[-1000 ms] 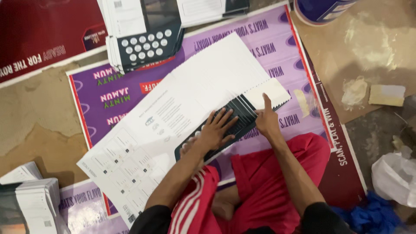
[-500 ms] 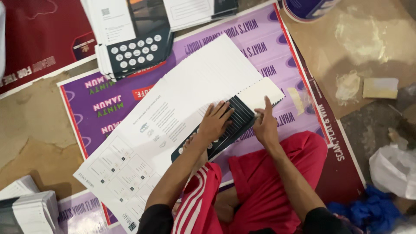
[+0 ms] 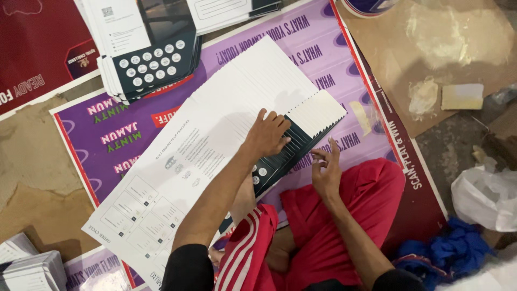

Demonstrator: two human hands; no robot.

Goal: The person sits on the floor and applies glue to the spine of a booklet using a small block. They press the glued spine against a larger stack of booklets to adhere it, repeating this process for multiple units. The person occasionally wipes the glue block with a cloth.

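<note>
Your left hand [image 3: 267, 136] lies palm down, fingers spread, on a fanned stack of printed sheets [image 3: 301, 134] that sits mid-scene on the purple poster [image 3: 161, 113], just beyond your red-trousered knees [image 3: 344, 215]. The hand presses, not gripping anything. Your right hand [image 3: 326, 171] hovers just right of the fan's near edge, fingers loosely curled and open, holding nothing; whether the fingertips touch paper I cannot tell.

Handling, by my judgement: the sheets are thin card or glossy paper, light, flexible, slick against each other, so the fan slides easily and the edges crease if pinched hard. Best hold looks like the staggered white edge at the far right of the fan, thumb under, fingers on top, with the flat hand pinning the rest.

Left forearm runs diagonally from near centre up to the fan, wrist straight. Right forearm comes up from near right, wrist slightly bent inward.

Another pile of dark printed sheets [image 3: 151, 54] lies far left. A white plastic bag [image 3: 484, 196] and blue cloth [image 3: 447, 253] lie near right.
</note>
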